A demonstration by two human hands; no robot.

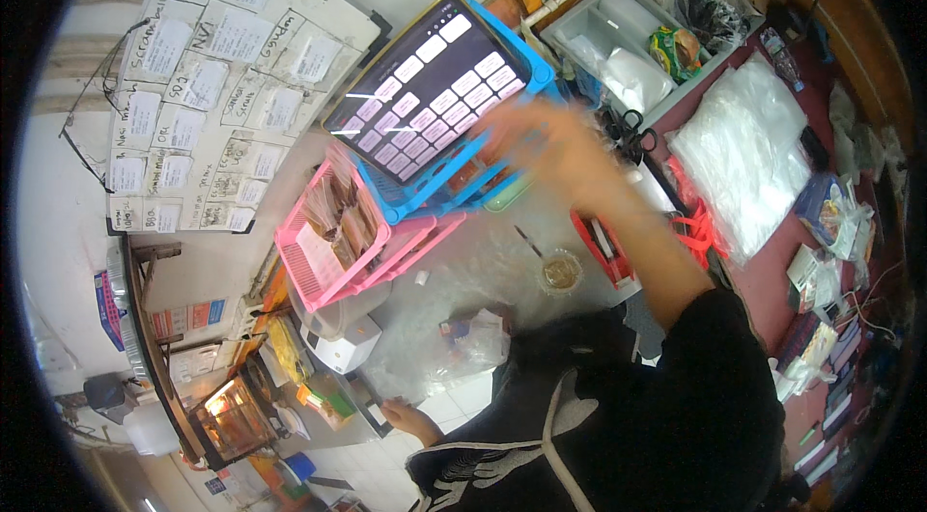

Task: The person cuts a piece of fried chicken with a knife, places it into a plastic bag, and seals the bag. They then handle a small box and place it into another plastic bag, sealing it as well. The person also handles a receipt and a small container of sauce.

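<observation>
Tablet (pixel 415 92) just beside right grip (pixel 533 138)

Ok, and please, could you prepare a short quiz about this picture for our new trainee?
1. Which hand is nearer to the tablet?
2. True or false: the basket directly behind the tablet is pink.
3. What lies beside the gray divided tray?
A) a hammer
B) black-handled scissors
C) a candle

Key:
1. The right hand; it is blurred, so contact with the screen cannot be told.
2. False: it is the blue basket.
3. B.
</observation>
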